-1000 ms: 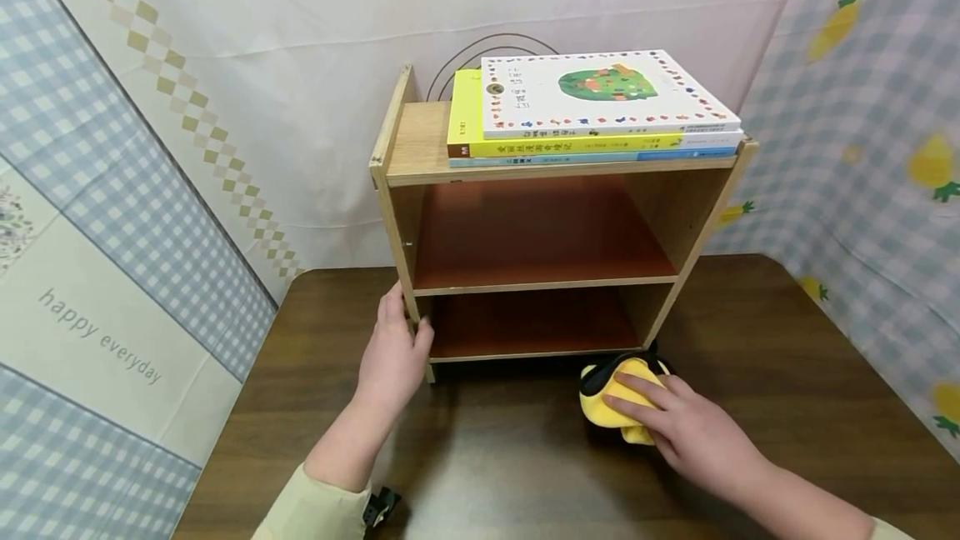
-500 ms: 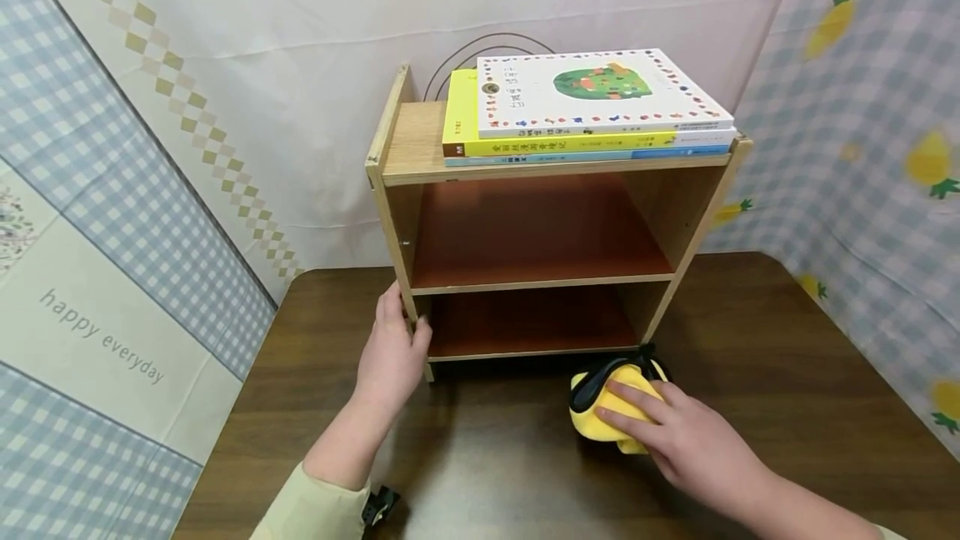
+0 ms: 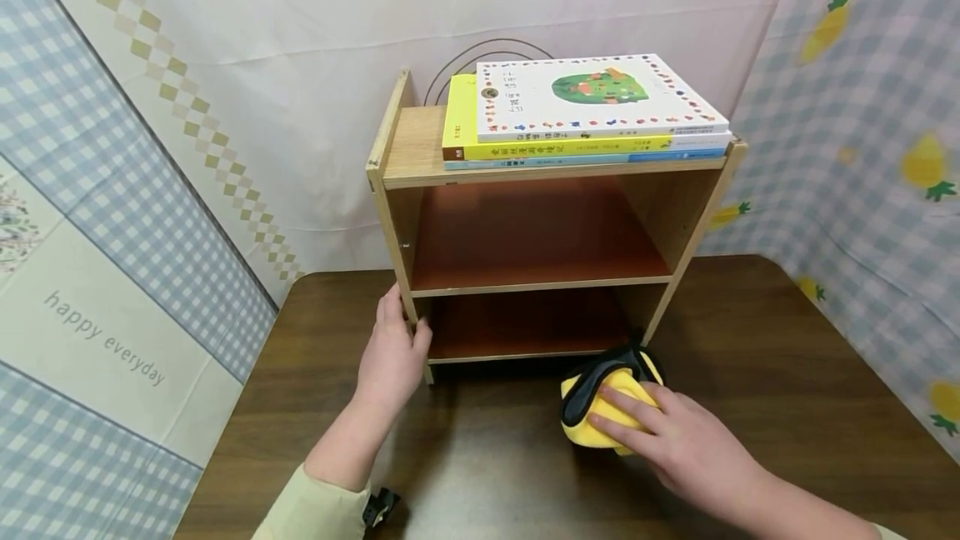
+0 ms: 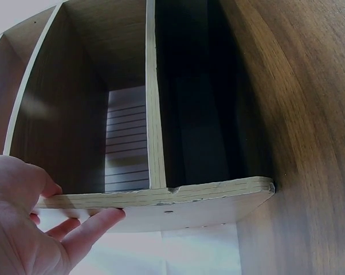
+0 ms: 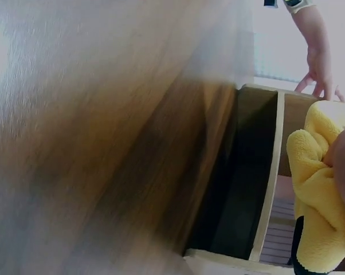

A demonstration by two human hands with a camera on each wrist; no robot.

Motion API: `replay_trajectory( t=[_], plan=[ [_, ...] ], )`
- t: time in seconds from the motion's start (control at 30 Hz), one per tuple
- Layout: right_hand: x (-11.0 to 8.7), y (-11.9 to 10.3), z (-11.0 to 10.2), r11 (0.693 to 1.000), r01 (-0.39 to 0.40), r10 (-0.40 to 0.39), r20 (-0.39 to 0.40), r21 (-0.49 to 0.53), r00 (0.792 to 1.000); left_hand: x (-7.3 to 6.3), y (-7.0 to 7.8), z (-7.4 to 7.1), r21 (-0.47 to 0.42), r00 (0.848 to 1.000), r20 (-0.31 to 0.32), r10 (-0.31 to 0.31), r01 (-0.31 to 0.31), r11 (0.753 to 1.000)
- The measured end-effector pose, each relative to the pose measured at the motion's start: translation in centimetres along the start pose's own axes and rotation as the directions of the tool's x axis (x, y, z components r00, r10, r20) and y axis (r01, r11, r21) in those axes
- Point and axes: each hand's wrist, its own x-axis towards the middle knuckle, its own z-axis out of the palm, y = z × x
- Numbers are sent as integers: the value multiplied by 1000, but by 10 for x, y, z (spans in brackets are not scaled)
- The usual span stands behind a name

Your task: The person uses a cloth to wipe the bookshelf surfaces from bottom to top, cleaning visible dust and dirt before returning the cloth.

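A small wooden shelf (image 3: pixel 542 283) with reddish-brown boards stands on the table. My left hand (image 3: pixel 392 361) grips the lower part of its left side panel. In the left wrist view, the thumb (image 4: pixel 46 184) lies on the inner side of that panel and the fingers (image 4: pixel 95 230) lie along its outer face. My right hand (image 3: pixel 693 440) holds a bunched yellow cloth (image 3: pixel 600 426) with dark grey edging, at the shelf's lower right front. In the right wrist view, the folded cloth (image 5: pixel 321 195) overlaps the shelf and hides part of its boards.
On the shelf's top board lies a stack of several books (image 3: pixel 600 102), a white one uppermost. The dark wooden table (image 3: pixel 480 473) extends in front of it. Patterned cloth hangings (image 3: pixel 315 90) stand behind and at both sides. A black strap (image 3: pixel 381 507) shows by the left sleeve.
My right hand has moved a little to the left with the yellow cloth, along the shelf's lower front. The left hand keeps its place on the side panel.
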Motion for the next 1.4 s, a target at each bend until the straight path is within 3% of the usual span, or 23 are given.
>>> replay_trajectory(
  t=[0.33, 0.53, 0.67, 0.83, 1.13, 1.4],
  plan=[
    [-4, 26, 19, 997, -77, 78, 52, -31, 996, 0, 0, 0, 10, 1000, -8, 0, 0, 1000],
    [-8, 37, 30, 997, -55, 59, 91, -46, 994, -1, 0, 1, 11, 1000, -9, -1, 1, 1000],
    [-9, 41, 34, 995, -41, 52, 127, -93, 991, -1, 0, 1, 18, 1000, -8, 0, 0, 1000],
    [-10, 44, 39, 983, -82, 112, 182, -162, 977, -1, 0, 1, 26, 1000, -7, 1, -1, 1000],
    [-7, 43, 48, 978, -76, 98, 108, -195, 989, -2, 0, 1, 19, 1000, -3, -5, 6, 1000],
    [-11, 52, 55, 975, -17, 50, 143, -222, 989, -1, 1, 1, 18, 1000, 2, -10, 10, 1000]
  ],
)
